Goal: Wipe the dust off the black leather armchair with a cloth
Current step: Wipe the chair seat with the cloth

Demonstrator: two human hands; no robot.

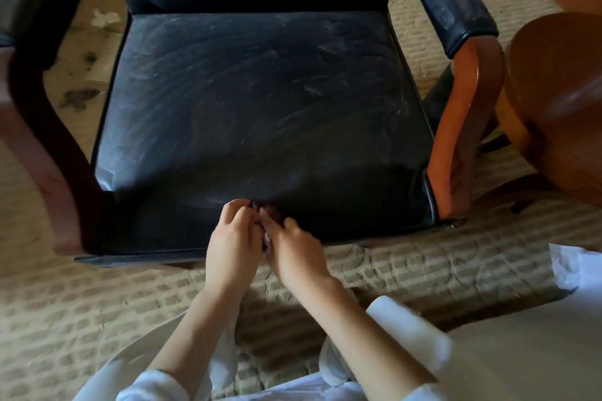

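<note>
Head view: left hand (231, 238) and right hand (293, 247) pinch a cloth (272, 212) over the armchair (260, 91) seat.

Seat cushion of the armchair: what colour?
Seat cushion is black, streaked with pale dust; head view.

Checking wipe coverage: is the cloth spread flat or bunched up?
Bunched: the cloth shows only as a small wad gripped between left hand and right hand.

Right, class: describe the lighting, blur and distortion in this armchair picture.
Head view: light from the right brightens the right armrest while the left armrest sits in shadow; dust streaks gleam on the seat; wide-angle distortion bows the chair's edges; the round wooden piece is blurred; the cloth between left hand and right hand is lost in shadow.
</note>
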